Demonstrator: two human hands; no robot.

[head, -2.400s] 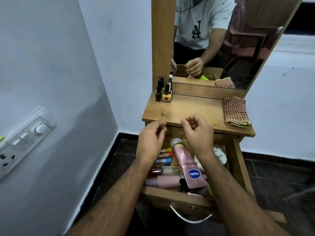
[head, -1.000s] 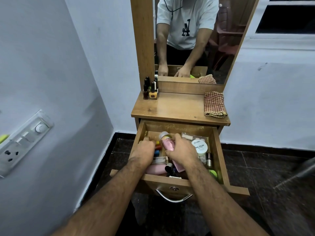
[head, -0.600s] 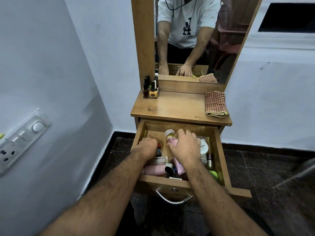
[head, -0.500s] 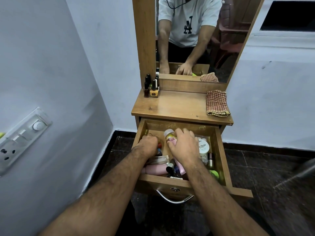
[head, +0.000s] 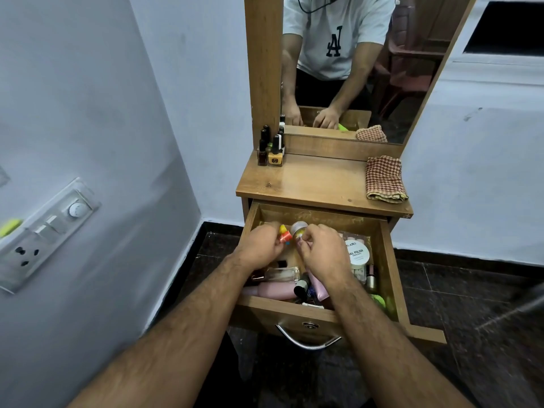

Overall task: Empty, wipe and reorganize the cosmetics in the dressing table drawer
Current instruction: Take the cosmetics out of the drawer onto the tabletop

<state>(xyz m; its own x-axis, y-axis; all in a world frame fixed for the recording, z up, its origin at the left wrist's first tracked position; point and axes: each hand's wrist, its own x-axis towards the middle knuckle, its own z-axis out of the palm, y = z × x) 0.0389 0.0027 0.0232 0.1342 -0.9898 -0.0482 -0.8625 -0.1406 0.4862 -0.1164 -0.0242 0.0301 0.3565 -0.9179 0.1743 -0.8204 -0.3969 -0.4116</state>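
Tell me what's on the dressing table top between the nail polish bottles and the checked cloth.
Nothing: in the head view, the wooden top is bare between the nail polish bottles at its left rear corner and the folded checked cloth at its right edge.

"NAIL POLISH" on round white lid [head: 357, 253] in drawer, "A" monogram on mirrored shirt [head: 334, 42]

Tabletop [head: 318, 184] lies open between far-left nail polish bottles [head: 272, 150] and right-side checked cloth [head: 384, 178]; drawer [head: 388, 260] crowded.
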